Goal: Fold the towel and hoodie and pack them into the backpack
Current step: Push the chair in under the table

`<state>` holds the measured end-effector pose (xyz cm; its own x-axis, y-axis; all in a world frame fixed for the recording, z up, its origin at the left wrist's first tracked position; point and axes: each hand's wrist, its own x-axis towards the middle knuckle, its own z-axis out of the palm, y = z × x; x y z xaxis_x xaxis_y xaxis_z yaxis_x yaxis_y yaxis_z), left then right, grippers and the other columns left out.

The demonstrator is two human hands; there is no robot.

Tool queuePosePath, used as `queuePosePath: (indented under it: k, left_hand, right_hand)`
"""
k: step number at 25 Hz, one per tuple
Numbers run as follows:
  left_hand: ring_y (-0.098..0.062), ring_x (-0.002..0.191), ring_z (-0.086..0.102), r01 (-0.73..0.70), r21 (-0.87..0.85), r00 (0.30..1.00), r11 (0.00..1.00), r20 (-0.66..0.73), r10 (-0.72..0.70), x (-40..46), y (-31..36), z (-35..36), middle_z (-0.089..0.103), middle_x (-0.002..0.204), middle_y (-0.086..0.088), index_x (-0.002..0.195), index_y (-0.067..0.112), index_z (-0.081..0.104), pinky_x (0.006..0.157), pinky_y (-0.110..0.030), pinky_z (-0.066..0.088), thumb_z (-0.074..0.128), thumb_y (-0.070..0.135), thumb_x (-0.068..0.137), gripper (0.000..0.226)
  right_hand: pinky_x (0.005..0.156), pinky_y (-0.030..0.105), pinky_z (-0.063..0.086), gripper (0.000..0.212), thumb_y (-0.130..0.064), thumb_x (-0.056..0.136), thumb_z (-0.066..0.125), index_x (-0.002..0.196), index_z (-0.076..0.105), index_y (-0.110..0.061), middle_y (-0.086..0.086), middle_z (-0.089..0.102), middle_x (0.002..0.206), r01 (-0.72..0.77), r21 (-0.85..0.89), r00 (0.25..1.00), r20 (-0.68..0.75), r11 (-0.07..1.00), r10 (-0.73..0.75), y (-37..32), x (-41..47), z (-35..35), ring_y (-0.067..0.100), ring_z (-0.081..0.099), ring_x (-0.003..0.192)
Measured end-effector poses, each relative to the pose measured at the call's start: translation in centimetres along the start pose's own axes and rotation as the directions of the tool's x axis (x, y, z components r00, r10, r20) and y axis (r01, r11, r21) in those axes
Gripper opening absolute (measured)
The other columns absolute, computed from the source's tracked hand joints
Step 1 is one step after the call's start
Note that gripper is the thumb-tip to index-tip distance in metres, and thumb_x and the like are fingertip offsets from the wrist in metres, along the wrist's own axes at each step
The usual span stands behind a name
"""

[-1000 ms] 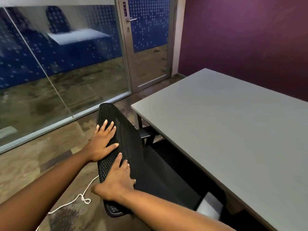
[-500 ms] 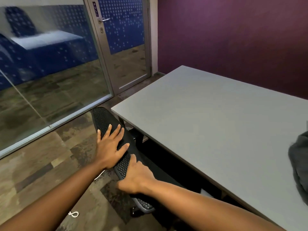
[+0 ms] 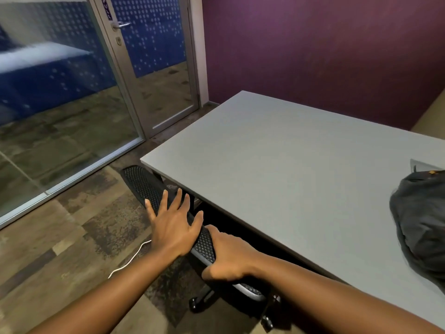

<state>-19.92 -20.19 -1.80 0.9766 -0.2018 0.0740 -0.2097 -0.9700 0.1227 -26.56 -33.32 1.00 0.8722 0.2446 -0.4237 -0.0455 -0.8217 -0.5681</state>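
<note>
A dark grey bundle, backpack or hoodie [image 3: 420, 220], lies on the grey table [image 3: 289, 169] at the right edge of view, partly cut off; I cannot tell which it is. No towel is in sight. My left hand [image 3: 172, 225] rests flat with spread fingers on the black mesh back of an office chair [image 3: 144, 186]. My right hand [image 3: 228, 256] grips the top edge of that chair back, which stands close against the table's near edge.
A glass wall and a glass door [image 3: 154, 68] stand to the left and behind. A purple wall [image 3: 313, 44] backs the table. A white cable [image 3: 130, 260] lies on the carpet by the chair. The chair's wheeled base [image 3: 199, 302] shows below my right arm.
The chair has moved in under the table with both hands on its back. My view has swung right, bringing more of the dark bundle on the table into sight.
</note>
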Motion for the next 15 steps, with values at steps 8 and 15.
queuePosePath:
  k: [8,15]
  left_hand:
    - [-0.023,0.147,-0.007,-0.122,0.089,0.983,0.988,0.151,0.108,0.0,3.8,-0.3,0.009,0.159,0.004,0.149,0.018,0.023,0.099,-0.055,-0.033,-0.012,0.069,0.059,0.109]
    - [-0.015,0.147,-0.008,-0.304,0.110,0.870,0.946,0.438,0.228,1.5,5.5,-0.1,-0.002,0.159,0.005,0.151,0.017,0.009,0.111,-0.057,-0.017,0.003,0.060,0.074,0.088]
  right_hand:
    - [0.075,0.028,0.040,0.093,-0.033,0.074,0.070,0.147,0.012,-0.023,0.005,0.052,0.121,0.024,-0.010,0.996,0.082,1.000,-0.023,3.7,-1.1,-2.6,0.024,0.055,0.102]
    - [0.094,0.037,0.046,0.090,-0.037,0.073,0.072,0.144,0.018,-0.021,0.005,0.046,0.131,0.060,-0.016,0.992,0.113,0.998,-0.058,5.4,-1.4,-3.0,0.025,0.051,0.114]
